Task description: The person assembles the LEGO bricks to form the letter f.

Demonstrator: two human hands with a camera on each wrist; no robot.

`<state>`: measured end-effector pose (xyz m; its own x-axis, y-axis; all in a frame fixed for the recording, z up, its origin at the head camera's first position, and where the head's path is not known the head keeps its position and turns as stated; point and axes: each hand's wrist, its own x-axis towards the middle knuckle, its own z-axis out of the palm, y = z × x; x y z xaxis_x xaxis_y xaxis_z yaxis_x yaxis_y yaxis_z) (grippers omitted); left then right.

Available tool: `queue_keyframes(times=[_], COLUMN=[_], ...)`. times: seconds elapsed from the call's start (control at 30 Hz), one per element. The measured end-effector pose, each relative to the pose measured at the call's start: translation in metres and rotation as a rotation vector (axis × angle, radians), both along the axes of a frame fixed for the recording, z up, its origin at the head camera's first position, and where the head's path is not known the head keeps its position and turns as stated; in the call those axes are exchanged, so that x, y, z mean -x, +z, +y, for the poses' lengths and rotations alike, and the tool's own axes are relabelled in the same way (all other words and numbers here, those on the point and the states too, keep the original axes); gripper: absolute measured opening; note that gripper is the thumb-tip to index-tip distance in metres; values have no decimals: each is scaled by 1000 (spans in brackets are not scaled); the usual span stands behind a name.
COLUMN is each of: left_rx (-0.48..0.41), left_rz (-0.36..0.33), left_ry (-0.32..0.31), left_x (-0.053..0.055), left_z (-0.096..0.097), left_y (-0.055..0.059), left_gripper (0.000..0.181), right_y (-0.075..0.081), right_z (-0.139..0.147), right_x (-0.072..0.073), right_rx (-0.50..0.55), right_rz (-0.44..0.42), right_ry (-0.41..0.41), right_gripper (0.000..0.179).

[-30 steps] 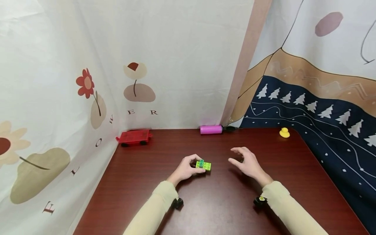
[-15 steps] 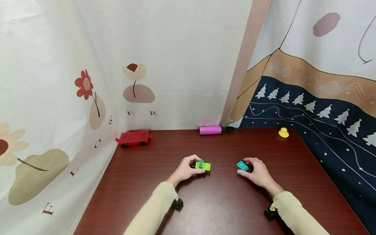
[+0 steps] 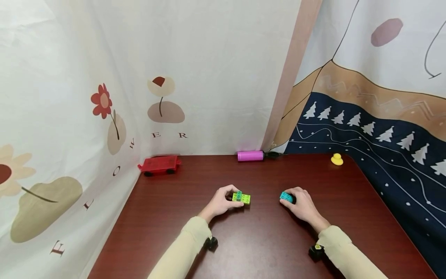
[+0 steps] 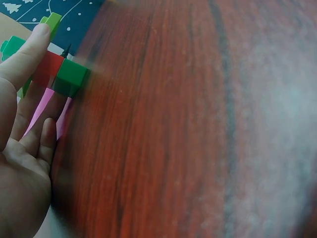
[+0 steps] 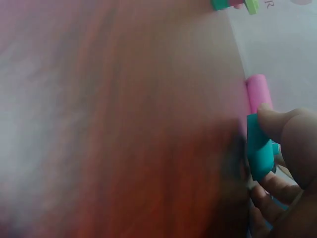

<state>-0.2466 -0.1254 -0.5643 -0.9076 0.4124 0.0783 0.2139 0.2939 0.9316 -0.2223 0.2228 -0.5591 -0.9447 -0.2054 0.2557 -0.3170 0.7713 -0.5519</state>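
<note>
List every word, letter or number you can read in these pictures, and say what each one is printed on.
"F L O W E R": brown letters spaced in an arc along the floral curtain, from "F" at lower left to "R".
The toy bricks, pink cylinder and red cart show no readable text.

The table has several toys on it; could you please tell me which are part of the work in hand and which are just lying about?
In hand:
- green brick stack, held by the left hand
- teal brick, held by the right hand

Lying about:
- red toy cart
- pink cylinder
- yellow duck
</note>
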Motion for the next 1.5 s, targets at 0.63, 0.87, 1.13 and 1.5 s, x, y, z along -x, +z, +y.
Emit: queue_keyframes(times=[0.63, 0.87, 1.13, 1.5], left_rx=[11, -4, -2, 19], left_rz=[30, 38, 49, 58], left_ry=[12, 10, -4, -24], left_x=[3, 4, 5, 4], left_z=[1, 1, 0, -1], left_y=[-2, -2, -5, -2], left_gripper=[33, 31, 28, 27], right_y=[24, 33, 34, 32], right_z=[-59, -87, -112, -127], right_x=[20, 22, 19, 17], right_rx=[213, 262, 305, 307], right_rz=[-12, -12, 32, 38], right_ry=[100, 167, 274, 335], right_gripper=[41, 37, 34, 30])
